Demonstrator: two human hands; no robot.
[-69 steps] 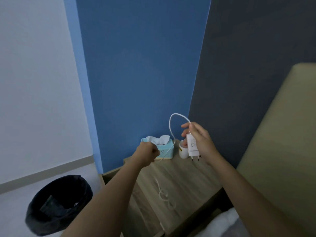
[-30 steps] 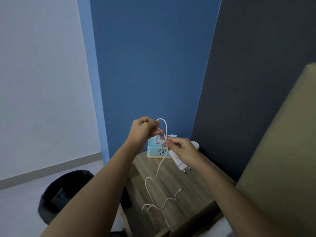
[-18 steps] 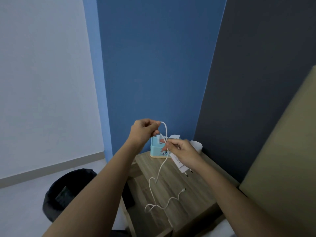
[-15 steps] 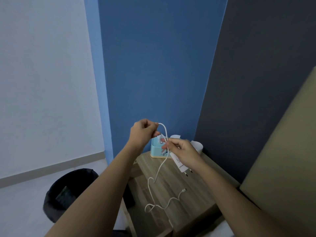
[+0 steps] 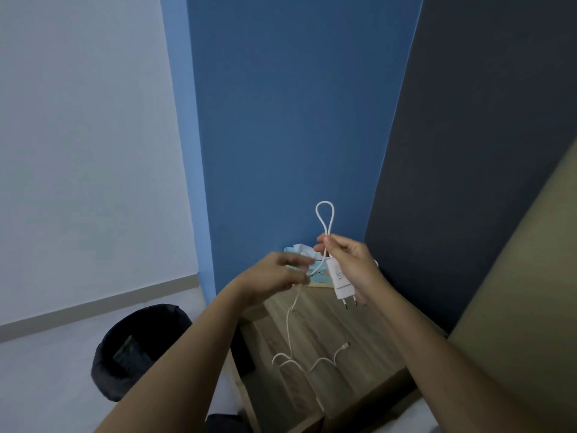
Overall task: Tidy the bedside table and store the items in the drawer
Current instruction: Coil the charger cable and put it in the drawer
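Observation:
My right hand (image 5: 351,266) holds a white charger plug (image 5: 341,281) above the wooden bedside table (image 5: 349,326), prongs pointing down. Its thumb and forefinger also pinch the white cable (image 5: 288,332), and a narrow loop of it stands up above the fingers. My left hand (image 5: 276,276), blurred, sits just left of the plug with its fingers around the cable where it drops. The rest of the cable lies in loose curls on the table top, its small connector end to the right.
A light-blue tissue box (image 5: 315,275) stands at the table's back against the blue wall, mostly behind my hands. A black-lined waste bin (image 5: 137,348) sits on the floor at left. A beige headboard (image 5: 524,292) rises at right.
The cable loop now stands upright above my right hand. My left hand has dropped from the top of the loop to lower on the cable. The plug has lifted slightly.

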